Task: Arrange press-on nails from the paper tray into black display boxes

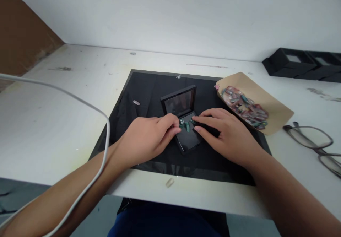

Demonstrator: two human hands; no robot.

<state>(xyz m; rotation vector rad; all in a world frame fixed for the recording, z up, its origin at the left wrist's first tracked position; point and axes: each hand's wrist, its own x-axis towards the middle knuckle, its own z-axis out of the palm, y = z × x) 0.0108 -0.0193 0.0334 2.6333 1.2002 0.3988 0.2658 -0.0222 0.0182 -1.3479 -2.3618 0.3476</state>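
Observation:
A small black hinged case (188, 144) lies with its lid (179, 102) raised on a black mat. Green press-on nails (187, 126) sit in a row inside it, some with white decoration. My left hand (151, 135) reaches in from the left, thumb and forefinger pinched at the leftmost green nail; the fingertips partly cover it. From the other side, my right hand (226, 134) rests over the case's right edge. Its forefinger touches the green nail at the right end, with the thumb held apart below it.
The black mat (144, 84) covers the middle of the white table. A cardboard tray (271, 103) holds many loose press-on nails. Eyeglasses (310, 137) and black boxes (293, 63) stand right. A white cable (107, 137) crosses my left forearm. Single nails (169, 182) lie about.

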